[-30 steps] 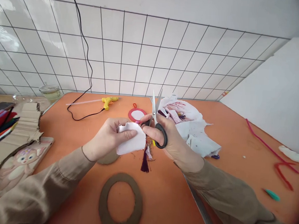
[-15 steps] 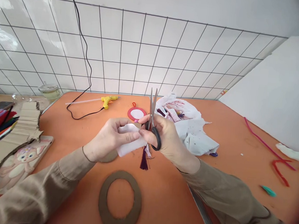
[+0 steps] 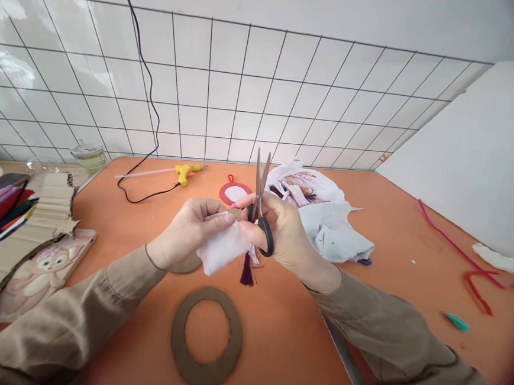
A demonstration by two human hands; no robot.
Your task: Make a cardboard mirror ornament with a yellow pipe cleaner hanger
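My left hand (image 3: 194, 226) pinches the top edge of a small white cloth (image 3: 223, 249), which hangs below the fingers. My right hand (image 3: 283, 227) has black-handled scissors (image 3: 266, 236) looped on its fingers, blades parted and pointing up. Its thumb and index finger meet the cloth's edge beside the left fingertips. A bit of brown cardboard (image 3: 234, 213) shows between the hands. Behind them lies a red-rimmed round piece with a white centre (image 3: 234, 193). Below the right fingers a dark purple tassel (image 3: 247, 272) is visible. Nearer lies a cardboard ring (image 3: 180, 335).
A yellow glue gun (image 3: 186, 173) with a black cord lies at the back left. White plastic bags (image 3: 340, 232) are right of centre. Torn cardboard (image 3: 36, 228) and a lidded glass jar (image 3: 88, 157) sit left. Red pipe cleaners (image 3: 476, 293) lie right.
The white cloth has turned and now hangs lower and flatter beneath my fingers. The scissor blades stand slightly wider apart. My left fingers have shifted a little up along the cloth.
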